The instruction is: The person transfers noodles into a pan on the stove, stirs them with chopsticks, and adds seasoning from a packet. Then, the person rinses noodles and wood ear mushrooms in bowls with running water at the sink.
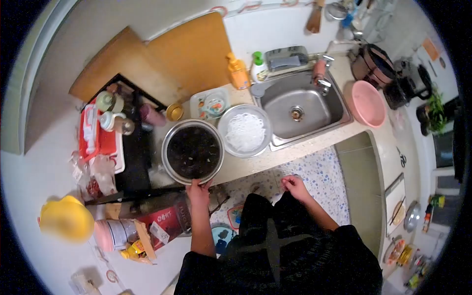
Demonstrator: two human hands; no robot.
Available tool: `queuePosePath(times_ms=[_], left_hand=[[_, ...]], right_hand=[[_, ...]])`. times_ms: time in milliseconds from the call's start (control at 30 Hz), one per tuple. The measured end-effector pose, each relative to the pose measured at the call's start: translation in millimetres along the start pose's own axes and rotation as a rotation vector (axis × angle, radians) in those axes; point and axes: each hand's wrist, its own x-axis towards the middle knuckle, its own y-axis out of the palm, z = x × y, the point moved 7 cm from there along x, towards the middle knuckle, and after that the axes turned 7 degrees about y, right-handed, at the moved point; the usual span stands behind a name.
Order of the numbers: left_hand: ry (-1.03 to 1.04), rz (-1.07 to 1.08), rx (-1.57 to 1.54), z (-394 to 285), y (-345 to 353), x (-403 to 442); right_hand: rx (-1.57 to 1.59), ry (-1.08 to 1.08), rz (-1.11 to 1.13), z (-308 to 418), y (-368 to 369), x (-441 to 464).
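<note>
My left hand (198, 192) has its fingers on the near rim of a metal bowl (168, 169) that holds dark liquid with small pieces floating in it. This bowl stands at the left end of the counter. Touching or almost touching its right side is a translucent bowl (221, 122) of white noodle-like strands. My right hand (293, 186) hangs in front of the counter, away from the bowls, with its fingers drawn together; whether anything small is between them cannot be made out.
A steel sink (298, 129) with a faucet lies right of the bowls, and a pink basin (368, 104) beyond it. Soap bottles (238, 73) stand behind. Bottles and a red tray (91, 130) are at the left. A side counter (400, 147) holds scissors and a board.
</note>
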Motion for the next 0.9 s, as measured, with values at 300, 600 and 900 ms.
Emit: queuePosePath(times_ms=[300,600,900], left_hand=[[-0.226,0.242,0.186,53,121,-70],[-0.484,0.487,0.337,213,239,-153],[-0.581,0.646,0.468,325,294,-166]], right_hand=[[0.075,-0.173,-0.364,16,-126,-29],[-0.213,-0.437,-0.864,112,-251,-98],[-0.535,-0.651,-0.891,165,-285,-77]])
